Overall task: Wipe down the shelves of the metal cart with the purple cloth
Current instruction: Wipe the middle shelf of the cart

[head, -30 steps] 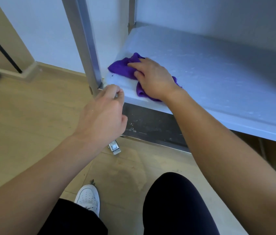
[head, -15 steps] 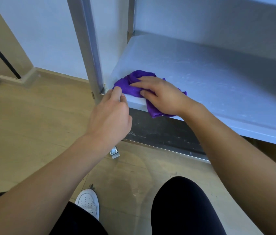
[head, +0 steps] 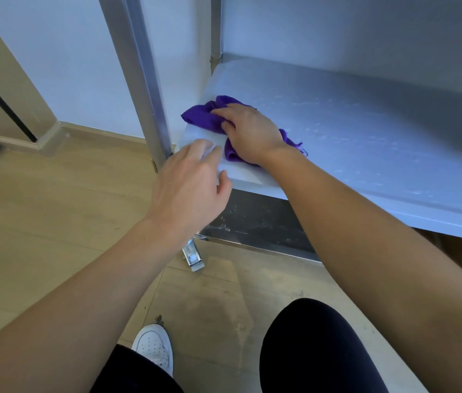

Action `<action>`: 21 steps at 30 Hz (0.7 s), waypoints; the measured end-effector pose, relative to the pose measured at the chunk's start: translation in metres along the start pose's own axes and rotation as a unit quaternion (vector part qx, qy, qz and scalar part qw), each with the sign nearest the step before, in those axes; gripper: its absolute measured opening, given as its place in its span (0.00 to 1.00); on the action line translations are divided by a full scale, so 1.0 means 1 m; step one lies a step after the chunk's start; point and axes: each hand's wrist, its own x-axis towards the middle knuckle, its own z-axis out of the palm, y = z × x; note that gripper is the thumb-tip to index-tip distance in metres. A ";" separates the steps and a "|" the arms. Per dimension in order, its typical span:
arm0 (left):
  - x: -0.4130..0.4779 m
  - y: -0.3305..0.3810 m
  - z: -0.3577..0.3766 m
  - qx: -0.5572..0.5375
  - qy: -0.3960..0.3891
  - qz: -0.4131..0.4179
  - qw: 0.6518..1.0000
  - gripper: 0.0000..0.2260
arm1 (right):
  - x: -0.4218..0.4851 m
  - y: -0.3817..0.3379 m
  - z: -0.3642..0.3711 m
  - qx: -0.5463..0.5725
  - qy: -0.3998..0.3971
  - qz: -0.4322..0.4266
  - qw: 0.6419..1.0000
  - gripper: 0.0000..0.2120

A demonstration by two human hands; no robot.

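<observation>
Left hand (head: pixel 193 180) rests loosely spread on the shelf (head: pixel 366 143) corner beside the cart post (head: pixel 142 80), holding nothing. Right hand (head: pixel 249 134) presses flat on the purple cloth (head: pixel 204 117), bunched at the front-left corner (soft, light, best palmed). Post crowds the corner; caster brake (head: pixel 193 255) sits below.

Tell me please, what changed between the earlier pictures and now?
The left hand let go of the shelf's front corner and now hovers with fingers spread. The right hand slid the purple cloth slightly back from the front edge. It stays pressed flat on the cloth, at the shelf's left end.
</observation>
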 end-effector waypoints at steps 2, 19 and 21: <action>0.011 0.004 0.009 0.010 -0.022 0.002 1.000 0.24 | 0.002 0.003 0.000 0.000 0.000 0.001 1.000 0.18; 0.020 0.013 0.033 0.030 -0.036 -0.017 0.999 0.28 | -0.076 0.090 -0.051 -0.009 0.054 0.176 0.983 0.19; 0.021 0.013 0.033 0.027 -0.034 -0.015 0.999 0.29 | -0.081 0.078 -0.046 -0.008 0.064 0.163 0.985 0.19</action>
